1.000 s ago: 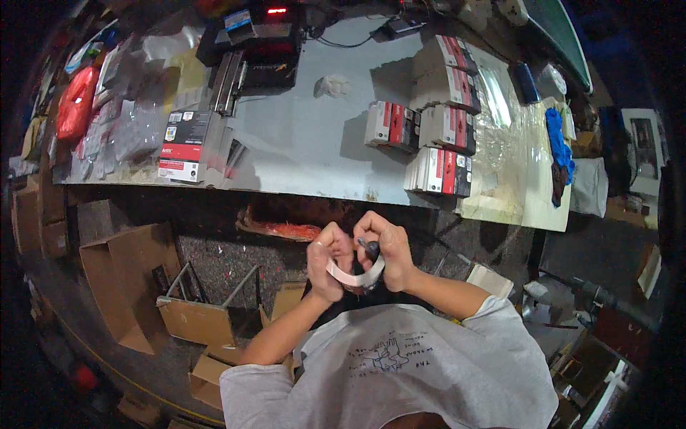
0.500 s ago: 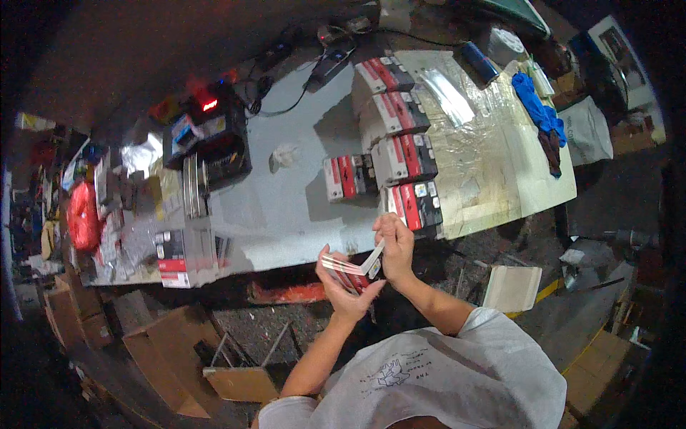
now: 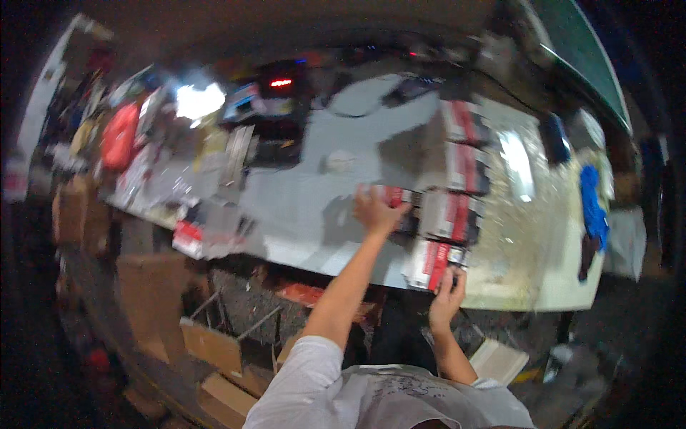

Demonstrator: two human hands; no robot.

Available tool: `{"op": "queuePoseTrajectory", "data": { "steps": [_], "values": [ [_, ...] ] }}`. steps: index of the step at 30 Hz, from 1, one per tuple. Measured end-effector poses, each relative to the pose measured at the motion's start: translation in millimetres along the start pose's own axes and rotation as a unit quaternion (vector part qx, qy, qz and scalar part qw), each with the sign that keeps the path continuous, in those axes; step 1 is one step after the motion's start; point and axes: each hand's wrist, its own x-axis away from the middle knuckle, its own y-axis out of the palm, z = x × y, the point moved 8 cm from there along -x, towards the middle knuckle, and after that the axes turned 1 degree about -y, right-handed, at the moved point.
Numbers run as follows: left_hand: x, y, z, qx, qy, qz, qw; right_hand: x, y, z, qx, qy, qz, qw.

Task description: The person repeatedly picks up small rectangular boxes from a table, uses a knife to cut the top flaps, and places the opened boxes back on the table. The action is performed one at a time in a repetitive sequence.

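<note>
My left hand (image 3: 376, 212) reaches over the table, its thumb and fingers around a small separate stack of white, red and black cartons (image 3: 409, 196). Along the right of it runs a row of similar carton stacks (image 3: 457, 214). At the near end of that row, my right hand (image 3: 448, 293) has its fingers closed at the right front corner of the nearest cartons (image 3: 431, 263). Motion blurs the fingertips, and the left hand covers part of its cartons.
A brown-taped sheet (image 3: 504, 250) covers the table's right side, with a blue cloth (image 3: 592, 200) beyond. A dark device with a red display (image 3: 280, 84) stands at the back left. More cartons (image 3: 189, 237) lie at the near left edge. Cardboard boxes (image 3: 150, 304) stand below.
Both hands have parted from the carton bundle they held before my body. The left has moved forward to the separate stack, the right to the row's near end. The view has shifted.
</note>
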Motion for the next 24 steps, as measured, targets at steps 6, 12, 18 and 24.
{"op": "queuePoseTrajectory", "data": {
  "steps": [6, 12, 18, 24],
  "values": [
    [19.6, -210.8, -57.3, 0.074, 0.145, 0.361, 0.918, 41.3, 122.7, -62.1, -0.107, -0.025, -0.244, 0.964],
    [18.5, -354.4, -291.6, 0.164, -0.249, 0.385, 0.873, 154.0, 343.8, -202.8, 0.055, -0.438, -0.342, 0.830],
    [21.1, -323.9, -314.2, 0.278, -0.205, 0.389, 0.854, 176.3, 472.1, -193.1, 0.257, -0.396, -0.366, 0.802],
    [23.8, -329.4, -310.2, 0.423, -0.218, 0.416, 0.775, 172.6, 462.1, -186.4, 0.207, -0.370, -0.320, 0.847]
  ]
}}
